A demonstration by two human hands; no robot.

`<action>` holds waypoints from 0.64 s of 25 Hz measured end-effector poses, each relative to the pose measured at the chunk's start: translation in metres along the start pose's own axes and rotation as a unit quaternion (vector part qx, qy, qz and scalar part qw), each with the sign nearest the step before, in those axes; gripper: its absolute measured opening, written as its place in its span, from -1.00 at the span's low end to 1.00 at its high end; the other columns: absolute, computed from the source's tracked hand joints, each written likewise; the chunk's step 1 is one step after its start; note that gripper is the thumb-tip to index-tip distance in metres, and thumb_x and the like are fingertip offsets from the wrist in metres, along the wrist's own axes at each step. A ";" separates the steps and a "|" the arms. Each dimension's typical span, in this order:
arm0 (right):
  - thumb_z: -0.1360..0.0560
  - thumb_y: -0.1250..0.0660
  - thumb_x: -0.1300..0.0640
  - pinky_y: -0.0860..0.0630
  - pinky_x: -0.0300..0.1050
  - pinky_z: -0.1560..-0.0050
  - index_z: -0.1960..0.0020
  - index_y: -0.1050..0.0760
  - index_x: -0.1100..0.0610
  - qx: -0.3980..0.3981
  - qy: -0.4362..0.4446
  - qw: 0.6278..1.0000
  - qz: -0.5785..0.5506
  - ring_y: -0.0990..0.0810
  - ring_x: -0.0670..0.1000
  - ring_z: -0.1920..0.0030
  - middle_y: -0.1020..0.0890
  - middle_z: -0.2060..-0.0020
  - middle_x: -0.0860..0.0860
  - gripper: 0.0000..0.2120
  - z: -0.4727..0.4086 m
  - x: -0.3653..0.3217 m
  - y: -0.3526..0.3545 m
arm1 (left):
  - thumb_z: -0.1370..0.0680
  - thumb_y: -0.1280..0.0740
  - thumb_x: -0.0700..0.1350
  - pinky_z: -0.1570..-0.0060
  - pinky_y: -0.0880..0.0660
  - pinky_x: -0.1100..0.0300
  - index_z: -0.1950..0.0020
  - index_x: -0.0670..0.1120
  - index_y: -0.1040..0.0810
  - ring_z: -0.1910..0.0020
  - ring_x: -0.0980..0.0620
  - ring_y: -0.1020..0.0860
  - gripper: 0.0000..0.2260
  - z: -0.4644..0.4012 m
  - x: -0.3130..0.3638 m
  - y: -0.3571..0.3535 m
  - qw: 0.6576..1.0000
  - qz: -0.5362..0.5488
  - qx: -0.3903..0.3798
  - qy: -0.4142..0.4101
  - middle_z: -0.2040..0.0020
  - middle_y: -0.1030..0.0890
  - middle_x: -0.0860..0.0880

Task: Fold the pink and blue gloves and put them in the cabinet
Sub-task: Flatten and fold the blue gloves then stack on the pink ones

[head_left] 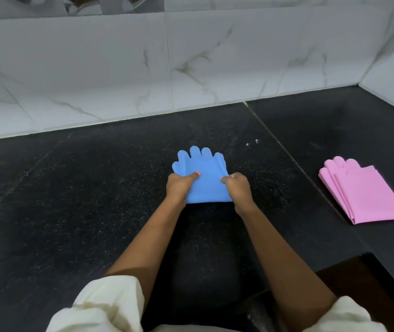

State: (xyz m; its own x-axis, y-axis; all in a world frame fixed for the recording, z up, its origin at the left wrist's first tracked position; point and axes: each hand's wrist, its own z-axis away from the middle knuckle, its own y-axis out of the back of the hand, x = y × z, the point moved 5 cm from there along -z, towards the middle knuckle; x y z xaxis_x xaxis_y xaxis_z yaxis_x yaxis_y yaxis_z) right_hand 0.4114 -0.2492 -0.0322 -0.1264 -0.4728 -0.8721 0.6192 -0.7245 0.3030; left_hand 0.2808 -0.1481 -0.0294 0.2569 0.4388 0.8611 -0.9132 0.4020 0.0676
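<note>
I hold the blue gloves (205, 178) mid-tabletop (71, 188), left hand (179, 188) and right hand (238, 190) pinching the folded edges; pink gloves (363, 195) lie folded at right; cabinet storage remains.

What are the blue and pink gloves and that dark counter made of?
Blue gloves: probably thin rubber or silicone, matte, creasing softly under both hands. Pink gloves: apparently the same, folded in flat, smooth layers. Counter: likely polished black granite, speckled, with a faint sheen.
</note>
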 end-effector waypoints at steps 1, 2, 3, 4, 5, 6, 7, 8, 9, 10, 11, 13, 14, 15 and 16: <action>-0.44 -0.27 0.20 -0.39 -0.11 0.24 0.27 -0.38 0.12 -0.012 -0.026 0.998 -0.061 -0.46 -0.01 0.25 -0.50 0.23 0.05 -0.87 -0.001 0.000 0.006 | -0.42 -0.45 -0.11 -0.04 -0.55 -0.02 -0.22 -0.13 -0.45 -0.04 -0.09 -0.57 -0.60 0.004 0.001 -0.008 1.000 0.017 -0.012 -0.008 -0.11 -0.58 -0.12; -0.42 -0.28 0.23 -0.44 -0.07 0.18 0.25 -0.41 0.14 -0.022 -0.050 0.992 -0.116 -0.51 0.02 0.19 -0.53 0.19 0.07 -0.92 -0.003 0.000 0.016 | -0.42 -0.44 -0.15 -0.01 -0.56 -0.02 -0.20 -0.07 -0.44 -0.03 -0.08 -0.57 -0.62 0.009 0.004 -0.018 0.999 0.033 -0.031 -0.023 -0.10 -0.57 -0.10; -0.38 -0.29 0.25 -0.46 -0.05 0.13 0.23 -0.43 0.14 -0.027 -0.061 0.986 -0.155 -0.53 0.06 0.14 -0.56 0.15 0.09 -0.94 -0.006 0.000 0.031 | -0.42 -0.43 -0.18 0.05 -0.57 -0.01 -0.19 -0.02 -0.43 -0.02 -0.06 -0.57 -0.63 0.015 0.010 -0.032 0.996 0.050 -0.057 -0.044 -0.09 -0.57 -0.08; -0.35 -0.30 0.27 -0.47 -0.03 0.13 0.22 -0.43 0.13 -0.030 -0.056 0.983 -0.173 -0.54 0.09 0.10 -0.56 0.11 0.10 -0.92 -0.008 0.001 0.045 | -0.42 -0.43 -0.21 0.10 -0.57 0.01 -0.16 0.02 -0.43 -0.01 -0.05 -0.58 -0.63 0.022 0.016 -0.045 0.992 0.067 -0.083 -0.065 -0.08 -0.57 -0.06; -0.34 -0.31 0.28 -0.47 -0.04 0.15 0.21 -0.41 0.11 -0.031 -0.044 0.982 -0.183 -0.54 0.10 0.09 -0.56 0.08 0.10 -0.89 -0.012 0.001 0.064 | -0.42 -0.42 -0.23 0.14 -0.58 0.02 -0.13 0.04 -0.44 0.00 -0.05 -0.59 -0.64 0.031 0.022 -0.063 0.987 0.080 -0.108 -0.084 -0.06 -0.57 -0.06; -0.33 -0.34 0.26 -0.49 -0.05 0.19 0.19 -0.40 0.10 -0.028 -0.029 0.981 -0.189 -0.55 0.09 0.08 -0.56 0.06 0.09 -0.86 -0.015 0.001 0.088 | -0.41 -0.43 -0.24 0.15 -0.59 0.02 -0.10 0.06 -0.45 0.01 -0.05 -0.60 -0.65 0.040 0.027 -0.084 0.983 0.089 -0.129 -0.097 -0.05 -0.58 -0.05; -0.34 -0.37 0.22 -0.52 -0.04 0.20 0.13 -0.40 0.11 -0.028 -0.021 0.980 -0.198 -0.58 0.09 0.07 -0.57 0.04 0.09 -0.83 -0.017 0.002 0.110 | -0.40 -0.44 -0.25 0.14 -0.60 0.00 -0.07 0.08 -0.45 0.00 -0.05 -0.60 -0.65 0.050 0.030 -0.105 0.979 0.094 -0.146 -0.106 -0.05 -0.58 -0.05; -0.35 -0.41 0.16 -0.56 0.00 0.17 0.04 -0.42 0.13 -0.028 -0.015 0.978 -0.207 -0.61 0.10 0.05 -0.59 0.01 0.09 -0.76 -0.020 0.002 0.136 | -0.39 -0.45 -0.25 0.11 -0.61 -0.03 -0.08 0.08 -0.45 -0.02 -0.06 -0.60 -0.63 0.060 0.033 -0.130 0.975 0.096 -0.166 -0.114 -0.07 -0.58 -0.05; -0.36 -0.44 0.12 -0.59 0.03 0.13 -0.05 -0.42 0.15 -0.025 -0.008 0.977 -0.210 -0.63 0.12 0.03 -0.61 -0.01 0.10 -0.67 -0.024 0.003 0.161 | -0.38 -0.46 -0.25 0.08 -0.61 -0.06 -0.13 0.06 -0.45 -0.04 -0.08 -0.60 -0.59 0.069 0.034 -0.153 0.971 0.099 -0.184 -0.117 -0.09 -0.58 -0.06; -0.37 -0.45 0.11 -0.60 0.04 0.09 -0.11 -0.41 0.15 -0.012 0.006 0.979 -0.204 -0.64 0.12 0.02 -0.61 -0.02 0.09 -0.62 -0.028 0.004 0.191 | -0.36 -0.48 -0.25 0.04 -0.61 -0.10 -0.19 0.03 -0.44 -0.07 -0.09 -0.60 -0.54 0.077 0.033 -0.180 0.966 0.104 -0.204 -0.116 -0.12 -0.58 -0.07; -0.38 -0.45 0.13 -0.60 0.03 0.09 -0.11 -0.40 0.13 0.004 0.028 0.980 -0.198 -0.64 0.11 0.04 -0.61 -0.02 0.08 -0.64 -0.033 0.005 0.221 | -0.36 -0.49 -0.25 0.02 -0.61 -0.12 -0.23 0.01 -0.42 -0.09 -0.10 -0.60 -0.49 0.085 0.030 -0.206 0.962 0.115 -0.222 -0.114 -0.14 -0.58 -0.08; -0.39 -0.44 0.21 -0.60 -0.07 0.21 -0.09 -0.40 0.06 0.027 0.078 0.977 -0.197 -0.65 0.04 0.10 -0.62 0.01 0.02 -0.66 -0.039 0.007 0.276 | -0.35 -0.50 -0.24 0.00 -0.62 -0.12 -0.28 -0.01 -0.41 -0.11 -0.10 -0.60 -0.45 0.101 0.024 -0.254 0.949 0.150 -0.254 -0.111 -0.17 -0.59 -0.08; -0.38 -0.44 0.24 -0.58 -0.13 0.27 -0.11 -0.39 0.06 0.038 0.100 0.976 -0.187 -0.65 -0.01 0.13 -0.62 0.03 -0.01 -0.63 -0.042 0.009 0.299 | -0.36 -0.49 -0.22 0.00 -0.62 -0.10 -0.29 -0.02 -0.40 -0.11 -0.10 -0.60 -0.46 0.107 0.019 -0.275 0.944 0.162 -0.265 -0.107 -0.17 -0.59 -0.07; -0.38 -0.44 0.25 -0.56 -0.17 0.29 -0.13 -0.38 0.08 0.049 0.111 0.979 -0.167 -0.65 -0.03 0.15 -0.63 0.04 0.00 -0.61 -0.046 0.014 0.322 | -0.38 -0.48 -0.20 -0.01 -0.61 -0.07 -0.30 -0.03 -0.40 -0.12 -0.08 -0.60 -0.48 0.113 0.013 -0.295 0.943 0.164 -0.273 -0.101 -0.18 -0.59 -0.07; -0.38 -0.44 0.27 -0.55 -0.17 0.27 -0.15 -0.38 0.11 0.060 0.108 0.982 -0.142 -0.64 -0.03 0.16 -0.63 0.03 0.02 -0.59 -0.050 0.022 0.342 | -0.41 -0.47 -0.19 -0.05 -0.60 -0.04 -0.29 -0.06 -0.41 -0.13 -0.07 -0.60 -0.52 0.118 0.004 -0.313 0.946 0.147 -0.273 -0.097 -0.20 -0.59 -0.08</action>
State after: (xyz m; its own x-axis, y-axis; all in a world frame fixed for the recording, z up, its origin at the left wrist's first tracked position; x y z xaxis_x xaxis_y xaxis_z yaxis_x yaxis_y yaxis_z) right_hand 0.6594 -0.4819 0.0328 -0.1048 -0.1346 -0.9853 0.4859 -0.8714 0.0674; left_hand 0.5310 -0.3667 0.0125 -0.0931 0.4616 0.8822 -0.6223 0.6646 -0.4135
